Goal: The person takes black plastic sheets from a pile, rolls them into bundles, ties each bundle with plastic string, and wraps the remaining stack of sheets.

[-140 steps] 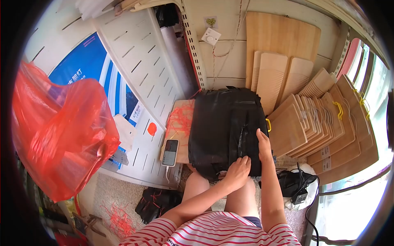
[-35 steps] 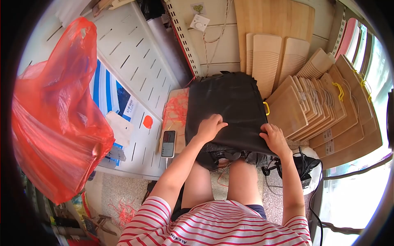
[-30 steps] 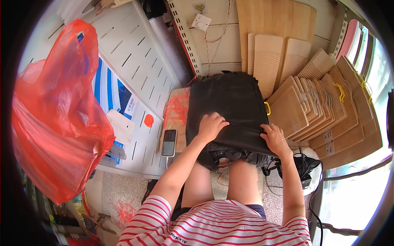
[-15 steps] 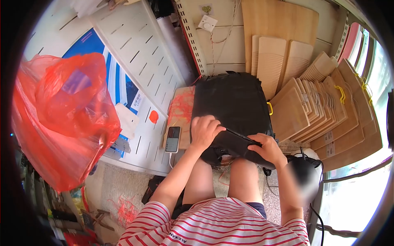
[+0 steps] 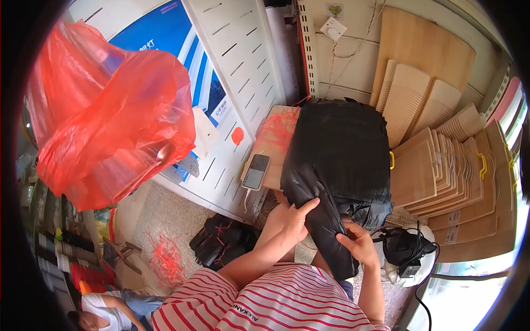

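A folded strip of black plastic bags (image 5: 327, 234) lies slantwise over my lap, its far end near the big black pile. My left hand (image 5: 297, 222) grips its left edge, thumb on top. On the other edge, lower down, my right hand (image 5: 359, 244) holds the plastic between thumb and curled fingers. Just beyond stands a large pile wrapped in or made of black plastic (image 5: 339, 149), with a crumpled front edge. To the left of the pile, red string strands (image 5: 279, 126) lie on a brown board, with a phone (image 5: 255, 171) on a cable.
A red plastic bag (image 5: 118, 116) hangs at the left. Wooden boards (image 5: 411, 168) and washboards (image 5: 406, 99) lean at the right. On the floor are black bundles with red ties (image 5: 218, 237) and loose red string (image 5: 164, 259). Another person (image 5: 99, 311) appears at lower left.
Both hands came nearer my body, drawing the black plastic off the pile's front into a narrow folded strip. The view swung left, bringing the other person and floor bundles into sight.
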Motion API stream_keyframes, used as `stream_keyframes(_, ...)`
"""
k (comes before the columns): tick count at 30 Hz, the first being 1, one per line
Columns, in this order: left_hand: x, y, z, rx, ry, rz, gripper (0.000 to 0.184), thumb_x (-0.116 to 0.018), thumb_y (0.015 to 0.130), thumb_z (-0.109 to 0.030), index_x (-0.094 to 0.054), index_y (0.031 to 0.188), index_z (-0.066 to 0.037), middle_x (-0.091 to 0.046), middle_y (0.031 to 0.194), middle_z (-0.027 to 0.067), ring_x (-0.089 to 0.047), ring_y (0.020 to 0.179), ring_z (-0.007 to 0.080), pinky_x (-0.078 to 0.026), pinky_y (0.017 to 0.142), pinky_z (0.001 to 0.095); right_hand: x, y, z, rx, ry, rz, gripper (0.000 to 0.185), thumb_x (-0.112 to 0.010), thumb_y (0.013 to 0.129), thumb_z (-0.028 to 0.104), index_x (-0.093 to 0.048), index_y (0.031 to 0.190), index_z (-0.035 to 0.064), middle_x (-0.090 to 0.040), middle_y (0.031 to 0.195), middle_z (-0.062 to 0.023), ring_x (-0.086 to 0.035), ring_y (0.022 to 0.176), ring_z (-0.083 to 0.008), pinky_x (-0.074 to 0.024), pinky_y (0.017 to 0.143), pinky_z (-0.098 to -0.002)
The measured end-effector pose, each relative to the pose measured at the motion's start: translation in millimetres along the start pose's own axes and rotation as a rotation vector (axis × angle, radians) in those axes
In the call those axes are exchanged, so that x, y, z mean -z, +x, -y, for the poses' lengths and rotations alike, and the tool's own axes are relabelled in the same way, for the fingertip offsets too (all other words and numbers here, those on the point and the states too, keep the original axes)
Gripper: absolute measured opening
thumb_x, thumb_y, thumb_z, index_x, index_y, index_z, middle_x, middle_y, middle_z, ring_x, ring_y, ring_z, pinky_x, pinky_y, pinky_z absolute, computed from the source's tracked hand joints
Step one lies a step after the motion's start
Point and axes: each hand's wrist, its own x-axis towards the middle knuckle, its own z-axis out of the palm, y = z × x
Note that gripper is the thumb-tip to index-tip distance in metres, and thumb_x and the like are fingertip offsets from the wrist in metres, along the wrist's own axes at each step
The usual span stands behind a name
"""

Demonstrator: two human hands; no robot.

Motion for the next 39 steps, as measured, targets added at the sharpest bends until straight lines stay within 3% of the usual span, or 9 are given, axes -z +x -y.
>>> stream_keyframes(7, 6.3, 21.6, 6.1, -0.098, 0.314, 0.040, 0.035, -0.074, 0.086, -0.013, -0.062, 0.117, -0.003, -0.065, 0.112, 0.0061, -0.064, 0.098, 0.0178, -0.052, 0.086, 0.0338, -15.5, 2.3, 1.1, -0.025, -0.178, -0.154, 0.035, -0.061, 0.093, 0.009, -0.058, 0.125, -0.0048, -0.068, 0.111, -0.0159, -0.063, 0.102, -0.0222, -0.0481, 0.086, -0.0329)
stream_keyframes(11, 35.0, 81.3, -45.5, -0.363, 0.453, -0.105, 0.033, -0.068, 0.092, -0.018, -0.062, 0.120, -0.001, -0.066, 0.107, 0.0050, -0.063, 0.097, 0.0163, -0.052, 0.081, 0.0332, -3.6, -7.4, -2.6, -0.116, 0.059, -0.386, 0.037, -0.059, 0.095, 0.006, -0.055, 0.130, -0.0082, -0.067, 0.113, -0.0080, -0.058, 0.103, -0.0105, -0.0436, 0.091, -0.0235)
stream_keyframes(13, 96.1, 133.9, -65.1, -0.932, 1.232, -0.276, 0.020, -0.067, 0.091, -0.017, -0.070, 0.106, -0.003, -0.068, 0.099, 0.0086, -0.065, 0.090, 0.0207, -0.053, 0.075, 0.0374, 10.4, -19.5, -16.4, -0.145, 0.138, -0.453, 0.037, -0.059, 0.096, 0.007, -0.055, 0.129, -0.0098, -0.066, 0.110, -0.0033, -0.056, 0.100, -0.0077, -0.0426, 0.089, -0.0210)
stream_keyframes(21, 139.9, 170.7, -102.1, -1.062, 2.174, -0.141, 0.009, -0.068, 0.075, -0.010, -0.073, 0.083, -0.012, -0.064, 0.083, 0.0027, -0.058, 0.093, 0.0240, -0.040, 0.083, 0.0399, 25.1, -33.8, -31.0, -0.156, 0.218, -0.553, 0.038, -0.062, 0.096, 0.008, -0.055, 0.129, -0.0101, -0.064, 0.111, -0.0013, -0.054, 0.099, -0.0057, -0.0405, 0.090, -0.0203)
stream_keyframes(28, 106.9, 145.5, -114.1, -1.140, 1.950, -0.562, 0.004, -0.061, 0.087, -0.008, -0.064, 0.086, -0.006, -0.063, 0.083, 0.0037, -0.058, 0.079, 0.0214, -0.043, 0.077, 0.0386, 22.1, -28.4, -24.6, -0.135, 0.191, -0.531, 0.037, -0.061, 0.096, 0.008, -0.056, 0.129, -0.0084, -0.064, 0.113, -0.0012, -0.054, 0.101, -0.0062, -0.0407, 0.090, -0.0201)
stream_keyframes(30, 89.0, 118.1, -126.2, -0.823, 1.000, -0.433, 0.008, -0.055, 0.096, -0.009, -0.062, 0.096, -0.004, -0.064, 0.083, 0.0029, -0.058, 0.069, 0.0136, -0.047, 0.067, 0.0308, 20.6, -18.5, -10.3, -0.129, 0.393, -0.514, 0.036, -0.058, 0.097, 0.008, -0.056, 0.130, -0.0064, -0.065, 0.117, -0.0036, -0.058, 0.103, -0.0088, -0.0424, 0.093, -0.0223)
stream_keyframes(33, 34.0, 50.0, -100.9, -0.881, 1.220, -0.097, 0.011, -0.053, 0.098, -0.009, -0.061, 0.101, -0.002, -0.064, 0.078, 0.0017, -0.057, 0.065, 0.0084, -0.046, 0.058, 0.0235, 9.5, -1.1, 6.9, -0.087, 0.722, -0.381, 0.037, -0.056, 0.098, 0.009, -0.055, 0.132, -0.0039, -0.065, 0.121, -0.0058, -0.061, 0.106, -0.0123, -0.0442, 0.096, -0.0251)
stream_keyframes(35, 18.6, 21.9, -78.1, -0.616, 1.307, 0.083, 0.013, -0.055, 0.096, -0.006, -0.062, 0.106, -0.003, -0.063, 0.073, 0.0036, -0.059, 0.064, 0.0108, -0.048, 0.060, 0.0264, -1.6, 8.7, 10.8, -0.140, 0.877, -0.302, 0.039, -0.060, 0.096, 0.012, -0.055, 0.133, -0.0009, -0.065, 0.122, -0.0067, -0.063, 0.106, -0.0144, -0.0478, 0.095, -0.0280)
stream_keyframes(39, 9.3, -5.2, -42.6, -0.669, 1.528, 0.413, 0.013, -0.062, 0.089, -0.010, -0.066, 0.101, -0.008, -0.067, 0.074, 0.0136, -0.067, 0.063, 0.0308, -0.049, 0.054, 0.0371, -27.0, 23.7, -8.9, -0.290, 1.096, -0.172, 0.044, -0.066, 0.092, 0.013, -0.056, 0.133, 0.0003, -0.067, 0.119, -0.0069, -0.065, 0.102, -0.0148, -0.0513, 0.092, -0.0288)
